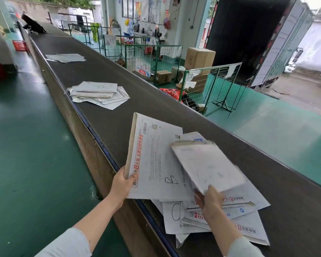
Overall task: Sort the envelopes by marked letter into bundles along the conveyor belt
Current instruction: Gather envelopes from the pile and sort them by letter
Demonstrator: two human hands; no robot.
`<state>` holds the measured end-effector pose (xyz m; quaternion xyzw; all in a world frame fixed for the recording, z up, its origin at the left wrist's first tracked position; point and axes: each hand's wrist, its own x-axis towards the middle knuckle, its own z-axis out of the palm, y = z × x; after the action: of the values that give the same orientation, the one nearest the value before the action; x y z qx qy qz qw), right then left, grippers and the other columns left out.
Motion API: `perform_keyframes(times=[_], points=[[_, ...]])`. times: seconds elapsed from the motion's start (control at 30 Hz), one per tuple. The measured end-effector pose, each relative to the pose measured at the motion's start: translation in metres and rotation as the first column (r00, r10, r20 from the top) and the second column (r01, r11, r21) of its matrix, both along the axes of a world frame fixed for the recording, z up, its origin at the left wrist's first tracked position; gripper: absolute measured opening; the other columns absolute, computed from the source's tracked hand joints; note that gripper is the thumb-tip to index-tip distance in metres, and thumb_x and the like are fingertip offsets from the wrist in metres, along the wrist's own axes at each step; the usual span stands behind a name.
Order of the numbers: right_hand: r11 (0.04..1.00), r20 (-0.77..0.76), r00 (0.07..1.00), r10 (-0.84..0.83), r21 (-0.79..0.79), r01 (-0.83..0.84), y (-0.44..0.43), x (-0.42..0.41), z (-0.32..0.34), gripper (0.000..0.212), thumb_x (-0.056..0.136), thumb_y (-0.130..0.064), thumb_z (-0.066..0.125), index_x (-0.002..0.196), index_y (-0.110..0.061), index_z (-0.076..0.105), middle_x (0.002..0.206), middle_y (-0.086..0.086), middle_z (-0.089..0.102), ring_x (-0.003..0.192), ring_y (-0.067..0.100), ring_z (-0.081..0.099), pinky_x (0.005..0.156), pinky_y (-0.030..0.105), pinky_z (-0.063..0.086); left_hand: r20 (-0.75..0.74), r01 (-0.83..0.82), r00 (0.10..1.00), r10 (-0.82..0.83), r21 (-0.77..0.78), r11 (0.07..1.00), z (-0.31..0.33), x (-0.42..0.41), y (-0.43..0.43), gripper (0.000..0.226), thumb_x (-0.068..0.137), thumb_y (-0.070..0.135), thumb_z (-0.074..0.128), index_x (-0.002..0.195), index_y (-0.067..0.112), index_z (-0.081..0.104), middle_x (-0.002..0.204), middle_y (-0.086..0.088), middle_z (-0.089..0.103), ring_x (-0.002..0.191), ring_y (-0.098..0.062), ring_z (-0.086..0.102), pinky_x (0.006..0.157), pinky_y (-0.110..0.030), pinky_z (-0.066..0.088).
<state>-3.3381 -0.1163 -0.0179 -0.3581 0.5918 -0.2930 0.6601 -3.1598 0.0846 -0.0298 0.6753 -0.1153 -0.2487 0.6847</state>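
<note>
Two envelopes held above the conveyor belt (pixel 148 106).
The envelope marked B (pixel 156 160) is pinched at its near corner by the left hand (pixel 122 184), thumb on top. A blurred envelope (pixel 209 166) is clamped by the right hand (pixel 210 199). A loose pile (pixel 248 229) lies beneath them, and a nearer bundle (pixel 98 93) and a farther bundle (pixel 66 57) are laid along the belt.

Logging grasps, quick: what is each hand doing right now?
Left hand: holds the envelope marked B by its edge.
Right hand: grips a blurred envelope, mark unreadable.
</note>
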Motion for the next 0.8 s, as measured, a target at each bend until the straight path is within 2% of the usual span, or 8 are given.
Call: perform_keyframes(times=[0.1,0.2,0.27,0.33,0.43,0.6,0.8], points=[[0.971,0.059,0.979,0.196,0.129,-0.202,0.008,-0.002,-0.006,0.028,0.101,-0.024,0.045,0.119,-0.005,0.054,0.096,0.015,0.068,0.074,0.025,0.063,0.064,0.036,0.051,0.007,0.008,1.0,-0.008,0.015,1.0,0.0,-0.004,0.0,0.023,0.091,0.015,0.065,0.111,0.024,0.058,0.106,0.0,0.069,0.096,-0.019,0.068,0.081,-0.034,0.058],[0.926,0.042,0.93,0.366,0.08,-0.368,0.014,0.002,-0.007,0.023,0.097,-0.017,0.053,0.115,-0.004,0.057,0.107,0.018,0.064,0.085,0.027,0.06,0.057,0.034,0.052,0.013,0.008,1.0,-0.009,0.006,1.0,0.002,-0.004,0.001,0.022,0.091,0.015,0.065,0.11,0.025,0.058,0.106,0.0,0.069,0.096,-0.018,0.068,0.076,-0.029,0.058],[0.917,0.023,0.918,0.396,0.033,-0.397,0.013,0.003,-0.004,0.02,0.095,-0.005,0.056,0.115,-0.003,0.056,0.114,0.018,0.059,0.09,0.028,0.06,0.056,0.034,0.054,0.012,0.006,1.0,-0.006,-0.004,1.0,0.004,-0.003,0.002,0.023,0.091,0.015,0.065,0.111,0.025,0.058,0.107,-0.001,0.069,0.097,-0.018,0.068,0.075,-0.029,0.057],[0.903,0.024,0.903,0.429,0.014,-0.429,0.014,0.001,0.0,0.022,0.093,0.001,0.056,0.115,-0.002,0.056,0.114,0.019,0.061,0.088,0.03,0.062,0.057,0.034,0.056,0.0,-0.002,1.0,0.002,-0.01,1.0,0.002,0.0,0.003,0.025,0.09,0.015,0.066,0.113,0.023,0.058,0.107,-0.002,0.069,0.098,-0.019,0.068,0.076,-0.03,0.058],[0.86,0.018,0.86,0.51,-0.017,-0.51,0.017,-0.009,0.007,0.022,0.094,-0.002,0.056,0.115,-0.005,0.057,0.109,0.02,0.067,0.076,0.032,0.07,0.054,0.032,0.057,-0.012,0.004,1.0,-0.004,-0.011,1.0,0.002,-0.003,0.0,0.027,0.09,0.016,0.066,0.116,0.02,0.059,0.107,-0.002,0.07,0.097,-0.019,0.069,0.073,-0.029,0.058],[0.842,-0.055,0.852,0.521,-0.132,-0.524,0.014,-0.034,0.01,0.023,0.099,-0.007,0.048,0.12,-0.015,0.055,0.095,0.018,0.072,0.063,0.027,0.071,0.054,0.033,0.059,-0.028,0.027,0.999,-0.027,0.008,1.0,0.0,-0.017,-0.021,0.029,0.088,0.019,0.069,0.116,0.014,0.061,0.105,-0.003,0.072,0.093,-0.019,0.07,0.069,-0.028,0.059],[0.84,-0.065,0.882,0.467,-0.28,-0.465,0.014,-0.031,0.019,0.025,0.102,-0.007,0.041,0.118,-0.018,0.056,0.103,0.012,0.068,0.054,0.021,0.064,0.052,0.031,0.056,-0.059,0.021,0.998,-0.021,-0.002,1.0,0.003,-0.014,-0.03,0.032,0.088,0.018,0.069,0.117,0.013,0.06,0.107,-0.006,0.071,0.095,-0.023,0.069,0.078,-0.036,0.058]])
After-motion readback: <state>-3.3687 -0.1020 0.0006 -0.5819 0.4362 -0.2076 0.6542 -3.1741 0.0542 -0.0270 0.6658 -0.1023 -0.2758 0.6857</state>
